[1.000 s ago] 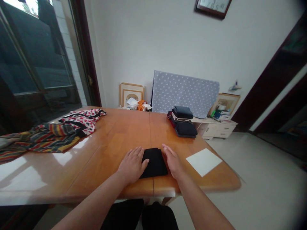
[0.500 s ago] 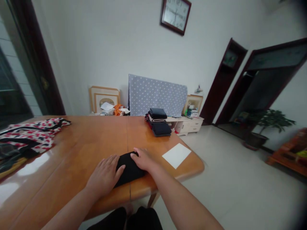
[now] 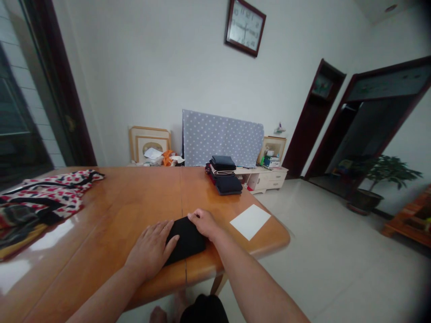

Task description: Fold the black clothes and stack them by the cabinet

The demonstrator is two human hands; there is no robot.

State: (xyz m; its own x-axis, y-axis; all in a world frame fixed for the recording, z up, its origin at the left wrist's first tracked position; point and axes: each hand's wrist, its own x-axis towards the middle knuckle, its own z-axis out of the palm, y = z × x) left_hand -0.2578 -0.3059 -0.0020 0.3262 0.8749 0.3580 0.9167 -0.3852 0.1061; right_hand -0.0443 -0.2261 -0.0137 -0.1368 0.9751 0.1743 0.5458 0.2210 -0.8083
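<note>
My flat left hand and curled right hand, grip unclear, touch folded black cloth at the near table edge, floral garment still unfolded.

right hand now touches cloth (far corner)

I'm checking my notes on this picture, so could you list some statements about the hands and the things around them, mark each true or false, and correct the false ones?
1. The left hand rests on the black cloth. True.
2. The right hand is on the white sheet. False: it touches the black cloth, and the white sheet lies apart from both hands.
3. The clothes stack stands beyond the white sheet on the table. True.
4. The black cloth is spread over the whole table. False: it is folded, near the edge.
5. The floral cloth lies left of both hands. True.
</note>
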